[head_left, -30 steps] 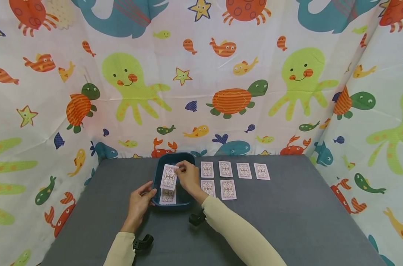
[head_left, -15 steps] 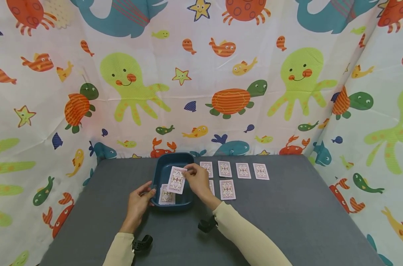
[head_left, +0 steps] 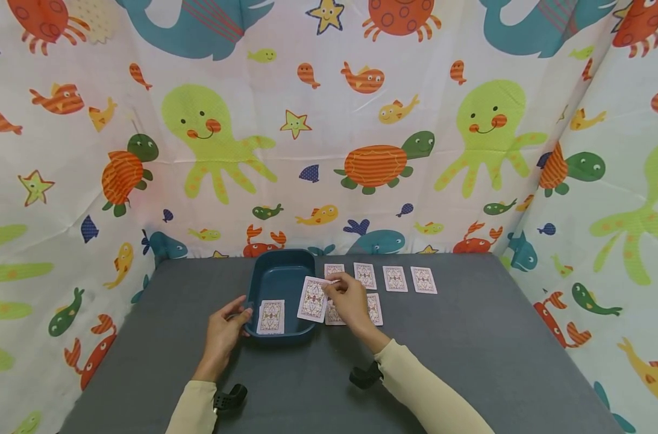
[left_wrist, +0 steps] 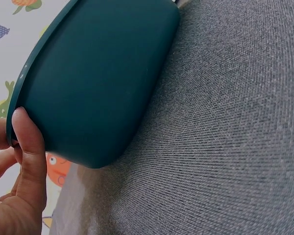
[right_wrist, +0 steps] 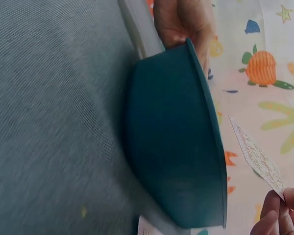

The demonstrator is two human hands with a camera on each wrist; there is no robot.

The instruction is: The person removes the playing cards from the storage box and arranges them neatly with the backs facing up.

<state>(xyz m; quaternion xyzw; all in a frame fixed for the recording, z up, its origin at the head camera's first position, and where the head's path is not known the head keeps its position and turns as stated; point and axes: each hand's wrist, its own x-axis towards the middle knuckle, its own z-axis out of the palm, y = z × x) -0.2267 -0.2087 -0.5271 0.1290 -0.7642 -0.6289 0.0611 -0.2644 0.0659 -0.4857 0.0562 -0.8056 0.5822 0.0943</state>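
Note:
My left hand grips the left rim of a dark teal tray; in the left wrist view its thumb lies on the outside of the wall. Between thumb and fingers, my right hand pinches a playing card by its upper right corner, patterned back showing. The held card is over the tray's right rim and partly covers a card on the table. In the right wrist view the pinched card is tilted, apart from the tray. Inside the tray, at the front left, lie face-down cards.
Right of the tray, several face-down cards lie on the grey table, with a back row and a shorter front row partly behind my right hand. A curtain printed with sea animals hangs at the table's back edge and sides.
My right hand has carried the pinched card rightward, from above the tray's left half to its right rim. The left hand has kept its hold on the tray.

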